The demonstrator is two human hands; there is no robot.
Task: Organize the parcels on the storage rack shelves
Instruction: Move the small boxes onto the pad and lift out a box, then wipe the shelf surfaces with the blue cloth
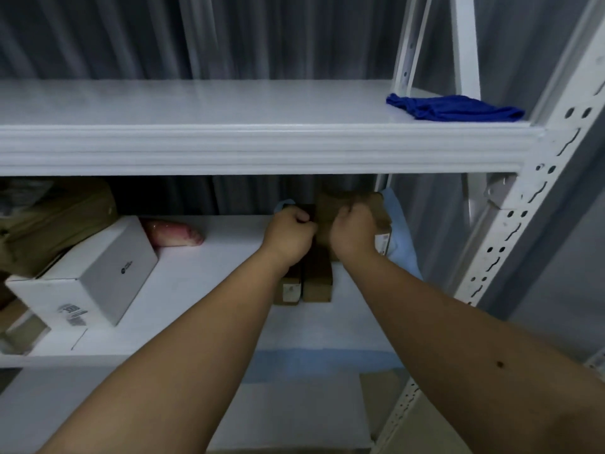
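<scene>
White steel rack shelf (203, 273), middle tier, grey corrugated wall behind. Far left: white carton (88, 273), matte, tilted; beside it a pink wrapped parcel (173, 232). Centre: left hand (289, 232), arm outstretched, fingers curled on a dark narrow box (316, 276). Right hand (355, 232) grips a brown cardboard parcel (340, 204) resting against a pale blue bag (401, 231). Upper shelf, right: crumpled blue cloth (455, 108).

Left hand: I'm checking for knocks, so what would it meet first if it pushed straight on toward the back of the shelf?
Probably the dark brown parcel that the left hand already grips; behind that, a light blue parcel, then the grey curtain. Depth is unclear.
</scene>
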